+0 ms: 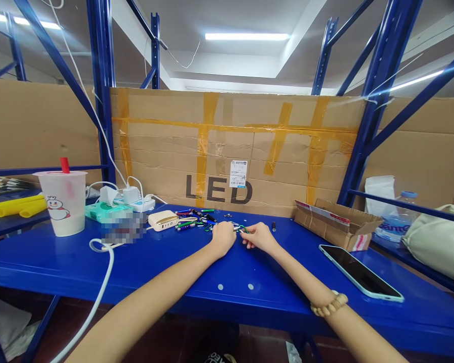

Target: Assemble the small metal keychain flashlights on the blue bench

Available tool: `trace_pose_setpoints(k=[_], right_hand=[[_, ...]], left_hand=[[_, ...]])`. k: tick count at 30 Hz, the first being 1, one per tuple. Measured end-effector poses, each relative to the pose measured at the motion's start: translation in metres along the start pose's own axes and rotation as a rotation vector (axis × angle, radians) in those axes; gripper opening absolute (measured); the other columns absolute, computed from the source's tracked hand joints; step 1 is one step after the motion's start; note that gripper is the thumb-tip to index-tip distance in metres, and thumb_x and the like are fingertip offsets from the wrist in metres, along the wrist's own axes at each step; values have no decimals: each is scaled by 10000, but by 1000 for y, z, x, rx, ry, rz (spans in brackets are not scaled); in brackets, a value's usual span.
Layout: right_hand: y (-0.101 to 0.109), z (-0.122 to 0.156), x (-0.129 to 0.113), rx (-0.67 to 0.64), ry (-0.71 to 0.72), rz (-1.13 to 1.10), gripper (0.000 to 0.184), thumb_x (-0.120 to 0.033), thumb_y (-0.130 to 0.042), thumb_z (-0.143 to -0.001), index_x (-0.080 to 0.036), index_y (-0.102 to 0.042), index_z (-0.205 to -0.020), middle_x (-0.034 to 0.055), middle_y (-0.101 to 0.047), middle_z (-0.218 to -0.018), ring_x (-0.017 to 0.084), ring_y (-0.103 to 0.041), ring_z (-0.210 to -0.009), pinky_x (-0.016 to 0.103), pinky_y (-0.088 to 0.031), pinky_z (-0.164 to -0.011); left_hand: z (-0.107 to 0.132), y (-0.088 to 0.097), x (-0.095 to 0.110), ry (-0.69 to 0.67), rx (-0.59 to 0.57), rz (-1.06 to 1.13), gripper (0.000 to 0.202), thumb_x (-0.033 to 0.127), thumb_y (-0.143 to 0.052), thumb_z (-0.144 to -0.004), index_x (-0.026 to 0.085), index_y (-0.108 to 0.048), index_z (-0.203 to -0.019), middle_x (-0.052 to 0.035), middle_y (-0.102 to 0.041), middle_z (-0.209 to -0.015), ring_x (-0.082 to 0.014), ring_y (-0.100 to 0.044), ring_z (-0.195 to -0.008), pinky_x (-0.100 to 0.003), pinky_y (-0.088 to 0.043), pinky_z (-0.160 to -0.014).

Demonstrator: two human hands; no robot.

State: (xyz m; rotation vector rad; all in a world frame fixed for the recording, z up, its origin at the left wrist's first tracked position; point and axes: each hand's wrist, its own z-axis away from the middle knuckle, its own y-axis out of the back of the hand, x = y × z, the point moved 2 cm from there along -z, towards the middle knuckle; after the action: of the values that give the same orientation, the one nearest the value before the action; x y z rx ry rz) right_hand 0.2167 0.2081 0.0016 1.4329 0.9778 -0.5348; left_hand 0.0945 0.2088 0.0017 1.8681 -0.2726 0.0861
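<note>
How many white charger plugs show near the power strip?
2: one white charger plug on the left, another just right of it, both by the power strip. Others may be hidden behind them.

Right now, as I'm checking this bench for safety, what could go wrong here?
The loose pen-shaped lights could roll or tangle beside the left hand. The drink cup stands near the power strip, so a knock might spill onto it. The phone lies near the right forearm and could get bumped.

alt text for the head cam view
Left hand and right hand meet at a green carabiner keychain on a blue workbench, beside a heap of similar keychains. A phone lies at right. Taped cardboard printed LED stands behind.
</note>
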Motion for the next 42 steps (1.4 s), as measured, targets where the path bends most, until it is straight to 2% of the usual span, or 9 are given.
trace_pose_setpoints(k=[5,10,15,20,30,33,36,39,42], right_hand=[[4,-2,5,-52,149,145,184,-224,-558,-766,-114,-643,-886,4,-617,-646,74,-552,-459,136,-408,-408],[18,-2,9,103,150,421,490,-386,-608,-750,-180,-533,-1188,-16,-644,-719,106,-594,-558,198,-438,-581],[40,-2,16,247,27,461,392,-388,-555,-785,-231,-556,-1144,-32,-648,-829,102,-603,-616,223,-422,-661],[55,-3,26,391,-89,453,251,-265,-536,-759,-255,-635,-989,-31,-641,-898,154,-591,-874,228,-412,-677],[57,-8,34,416,-63,412,275,-192,-503,-736,-229,-646,-967,-21,-631,-928,129,-578,-845,218,-416,-695],[56,-8,32,425,-52,409,268,-181,-503,-737,-226,-650,-957,-22,-632,-909,128,-578,-830,219,-418,-704],[54,-9,31,411,-25,408,259,-164,-502,-739,-219,-653,-942,-24,-633,-899,120,-579,-805,215,-423,-703],[50,-11,32,338,35,411,240,-157,-510,-739,-218,-662,-913,-30,-634,-876,111,-575,-786,203,-429,-695],[45,-14,35,238,124,418,228,-154,-522,-735,-227,-674,-888,-32,-630,-887,105,-564,-782,199,-433,-717]], left_hand=[[-4,-3,-4,27,8,45,248,216,-426,-792,113,-637,-872,-146,-625,-913,-226,-586,-906,-305,-446,-783],[-12,8,-16,123,68,134,249,252,-412,-786,140,-632,-824,-117,-637,-884,-245,-588,-894,-319,-449,-737],[-19,36,-53,276,186,82,236,269,-433,-789,132,-579,-914,-123,-627,-924,-254,-582,-898,-319,-439,-728],[-19,47,-90,439,171,-40,376,163,-487,-746,91,-440,-1113,-163,-594,-1005,-273,-514,-1018,-326,-427,-770],[-17,50,-95,525,94,-136,346,85,-458,-776,75,-486,-1121,-203,-459,-1173,-265,-439,-1104,-302,-407,-814],[-16,51,-87,450,146,-181,371,42,-450,-762,56,-488,-1131,-193,-455,-1171,-277,-407,-1123,-334,-377,-861],[-17,44,-68,178,202,-147,307,100,-446,-801,100,-530,-1096,-140,-498,-1129,-258,-428,-1089,-351,-355,-886],[-17,25,-43,-137,130,-3,273,292,-432,-859,171,-565,-1064,-85,-538,-1090,-232,-457,-1054,-369,-347,-897],[-15,9,-27,-285,42,-32,266,258,-468,-841,152,-565,-1065,-95,-542,-1094,-248,-452,-1069,-398,-325,-916]])
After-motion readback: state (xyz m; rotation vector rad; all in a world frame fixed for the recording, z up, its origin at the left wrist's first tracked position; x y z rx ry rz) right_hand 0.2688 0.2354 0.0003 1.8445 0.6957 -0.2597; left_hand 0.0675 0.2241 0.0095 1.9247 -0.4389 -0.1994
